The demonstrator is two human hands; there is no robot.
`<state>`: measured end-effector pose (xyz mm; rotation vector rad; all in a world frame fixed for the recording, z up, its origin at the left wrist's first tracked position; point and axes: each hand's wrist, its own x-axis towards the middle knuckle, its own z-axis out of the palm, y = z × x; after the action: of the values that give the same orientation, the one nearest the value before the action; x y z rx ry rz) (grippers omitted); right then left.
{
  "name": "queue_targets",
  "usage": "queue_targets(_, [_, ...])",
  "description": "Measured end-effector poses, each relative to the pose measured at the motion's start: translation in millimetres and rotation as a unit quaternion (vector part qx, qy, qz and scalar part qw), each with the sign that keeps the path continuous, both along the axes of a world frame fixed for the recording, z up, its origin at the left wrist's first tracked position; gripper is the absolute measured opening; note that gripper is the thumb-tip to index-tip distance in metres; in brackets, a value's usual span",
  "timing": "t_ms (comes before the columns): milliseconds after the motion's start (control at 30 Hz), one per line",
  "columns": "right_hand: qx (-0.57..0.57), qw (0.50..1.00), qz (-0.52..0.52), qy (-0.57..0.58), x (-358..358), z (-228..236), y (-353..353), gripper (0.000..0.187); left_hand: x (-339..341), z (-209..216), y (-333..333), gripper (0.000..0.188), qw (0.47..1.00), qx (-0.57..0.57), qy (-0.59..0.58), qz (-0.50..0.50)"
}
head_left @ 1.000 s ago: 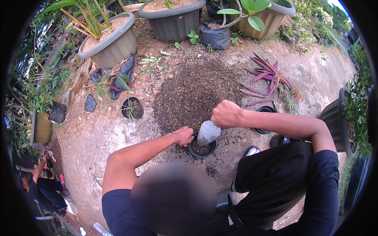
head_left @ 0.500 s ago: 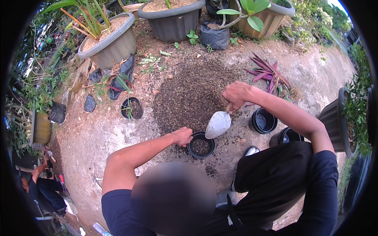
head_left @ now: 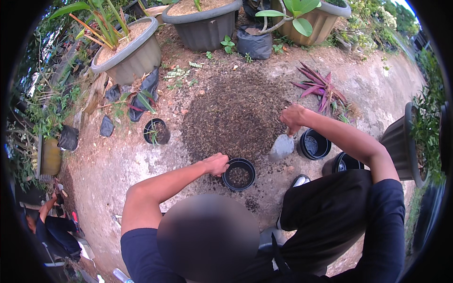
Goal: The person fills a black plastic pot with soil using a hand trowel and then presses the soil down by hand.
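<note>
A small black plant pot with some dark soil inside stands upright on the ground in front of me. My left hand is closed on its left rim. In my right hand I grip a trowel by its handle; the pale, soil-smeared blade points down beside the right edge of the loose soil heap. Whether the blade touches the ground I cannot tell. Just right of the trowel sits a stack of black pots.
More black pots stand near my knee. A purple-leaved plant lies uprooted beyond my right forearm. Left of the soil is a small potted plant. Large planters line the back. Another person sits at far left.
My right hand and the trowel have moved right, from over the pot to the soil heap's right edge. My left hand stays on the pot's rim.
</note>
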<state>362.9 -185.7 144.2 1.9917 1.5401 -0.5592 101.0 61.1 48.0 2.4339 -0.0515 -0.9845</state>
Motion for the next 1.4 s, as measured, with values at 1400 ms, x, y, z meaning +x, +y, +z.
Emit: queue_targets(1400, [0.147, 0.986, -0.045, 0.059, 20.1, -3.1, -27.0, 0.060, -0.5, 3.5, 0.1, 0.035, 1.000, -0.004, -0.005, 0.013])
